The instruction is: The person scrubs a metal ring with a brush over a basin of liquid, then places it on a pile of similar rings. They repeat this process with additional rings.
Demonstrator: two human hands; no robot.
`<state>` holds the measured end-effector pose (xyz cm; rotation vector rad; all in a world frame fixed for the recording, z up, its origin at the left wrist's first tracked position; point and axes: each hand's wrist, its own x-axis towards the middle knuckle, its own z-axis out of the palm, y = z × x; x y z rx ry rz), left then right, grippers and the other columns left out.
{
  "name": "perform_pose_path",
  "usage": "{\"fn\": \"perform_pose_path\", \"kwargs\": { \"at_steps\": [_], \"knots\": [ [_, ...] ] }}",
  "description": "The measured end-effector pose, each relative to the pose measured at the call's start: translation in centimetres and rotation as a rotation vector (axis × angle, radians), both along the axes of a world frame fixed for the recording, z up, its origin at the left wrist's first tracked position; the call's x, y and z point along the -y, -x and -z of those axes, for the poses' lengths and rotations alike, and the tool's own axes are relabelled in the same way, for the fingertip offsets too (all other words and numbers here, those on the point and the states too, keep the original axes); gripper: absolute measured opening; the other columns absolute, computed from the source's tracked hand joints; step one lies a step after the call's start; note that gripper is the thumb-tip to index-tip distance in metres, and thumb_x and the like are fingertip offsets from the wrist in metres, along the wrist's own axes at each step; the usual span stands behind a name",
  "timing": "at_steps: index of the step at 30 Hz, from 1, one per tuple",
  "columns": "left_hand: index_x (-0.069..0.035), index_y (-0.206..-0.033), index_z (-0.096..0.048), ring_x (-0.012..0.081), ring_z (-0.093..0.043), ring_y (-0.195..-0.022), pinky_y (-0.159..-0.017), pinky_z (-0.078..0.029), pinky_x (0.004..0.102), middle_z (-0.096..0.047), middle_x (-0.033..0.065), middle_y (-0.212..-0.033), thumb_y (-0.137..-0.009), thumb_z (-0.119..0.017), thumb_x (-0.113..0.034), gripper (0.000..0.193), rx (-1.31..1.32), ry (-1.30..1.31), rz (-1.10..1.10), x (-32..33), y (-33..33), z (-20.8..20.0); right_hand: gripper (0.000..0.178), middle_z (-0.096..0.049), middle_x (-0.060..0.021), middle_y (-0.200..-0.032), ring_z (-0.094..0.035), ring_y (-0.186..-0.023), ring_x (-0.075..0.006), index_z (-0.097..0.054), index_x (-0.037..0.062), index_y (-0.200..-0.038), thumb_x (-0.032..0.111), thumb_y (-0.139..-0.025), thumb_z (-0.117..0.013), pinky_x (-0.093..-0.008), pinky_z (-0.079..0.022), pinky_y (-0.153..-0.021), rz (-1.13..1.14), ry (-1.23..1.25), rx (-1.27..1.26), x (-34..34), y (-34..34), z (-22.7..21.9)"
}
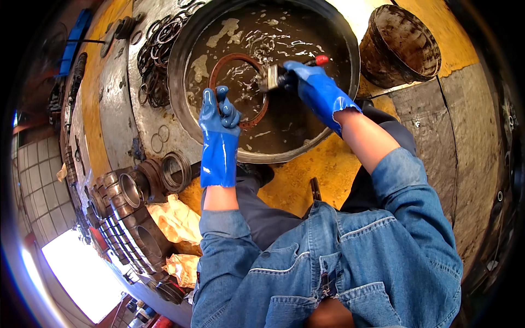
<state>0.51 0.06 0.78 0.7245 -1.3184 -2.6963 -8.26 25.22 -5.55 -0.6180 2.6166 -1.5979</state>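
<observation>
A wide round tub [182, 112] of murky, rippled liquid stands in front of me. Above the liquid, my left hand [219, 112] in a blue rubber glove grips the near left side of a reddish-brown metal ring [216, 70]. Closed in the other blue glove, my right hand [314, 82] holds a flat paint brush [272, 77] with a dark handle and a red tip [321, 59]. The brush's bristles meet the ring's right side. Part of the handle is hidden by the glove.
Many dark thin rings [156, 54] lie heaped left of the tub. A grimy bucket [402, 46] stands to its right. Metal rings and cylinders [130, 190] sit at lower left beside crumpled brown paper [176, 218]. Two thin rings [160, 138] lie near the tub.
</observation>
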Motion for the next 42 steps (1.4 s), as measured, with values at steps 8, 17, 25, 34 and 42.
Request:
{"fn": "perform_pose_path", "kwargs": {
  "at_steps": [8, 17, 25, 34, 42],
  "knots": [
    [-0.006, -0.112, -0.071, 0.0072, -0.034, -0.045, -0.043, -0.027, 0.0258, -0.055, -0.0008, -0.065, -0.11, -0.059, -0.046, 0.042, 0.17, 0.248, -0.063, 0.5, -0.1, 0.0, 0.031, -0.076, -0.0057, -0.09, -0.068, -0.083, -0.0131, -0.079, 0.0056, -0.099, 0.033, -0.098, -0.065, -0.0302, -0.053, -0.077, -0.109, 0.491, 0.899, 2.2, -4.3, -8.1],
    [-0.006, -0.109, -0.07, 0.005, -0.044, -0.051, -0.044, -0.033, 0.0187, -0.06, 0.0007, -0.071, -0.111, -0.058, -0.044, 0.04, 0.157, 0.228, 0.117, -1.1, -0.1, -0.9, 0.022, -0.078, -0.0134, -0.097, -0.075, -0.097, -0.0293, -0.078, 0.0159, -0.101, 0.034, -0.093, -0.069, -0.042, -0.059, -0.087, -0.176, -0.296, 0.482, 3.2, -3.4, -5.0],
    [-0.005, -0.11, -0.07, 0.0052, -0.035, -0.043, -0.043, -0.026, 0.0239, -0.057, -0.002, -0.069, -0.11, -0.06, -0.044, 0.041, 0.341, 0.252, 0.155, -1.0, 0.5, -1.2, 0.048, -0.068, -0.018, -0.139, -0.078, -0.095, -0.0327, -0.055, 0.0107, -0.143, 0.016, -0.097, -0.062, -0.0477, -0.061, -0.071, -0.23, -0.596, -0.463, 3.8, -1.9, -2.7],
    [-0.005, -0.108, -0.07, 0.0058, -0.034, -0.042, -0.041, -0.026, 0.0245, -0.058, -0.001, -0.067, -0.11, -0.06, -0.046, 0.042, 0.356, 0.199, 0.197, -0.8, 0.5, -0.4, 0.039, -0.075, -0.0118, -0.127, -0.076, -0.085, -0.0325, -0.067, 0.0225, -0.132, 0.016, -0.093, -0.069, -0.0407, -0.063, -0.072, -0.214, -0.535, -0.468, 3.9, -1.3, -3.7],
    [-0.005, -0.107, -0.072, 0.0047, -0.042, -0.049, -0.044, -0.033, 0.02, -0.06, 0.0006, -0.069, -0.111, -0.058, -0.044, 0.041, 0.243, 0.329, 0.203, -1.7, 0.1, -0.6, 0.024, -0.078, -0.0114, -0.107, -0.075, -0.098, -0.0348, -0.08, 0.0237, -0.112, 0.035, -0.095, -0.068, -0.0422, -0.059, -0.088, -0.09, -0.489, 0.347, 4.1, -2.1, -3.2]
  ]
}}
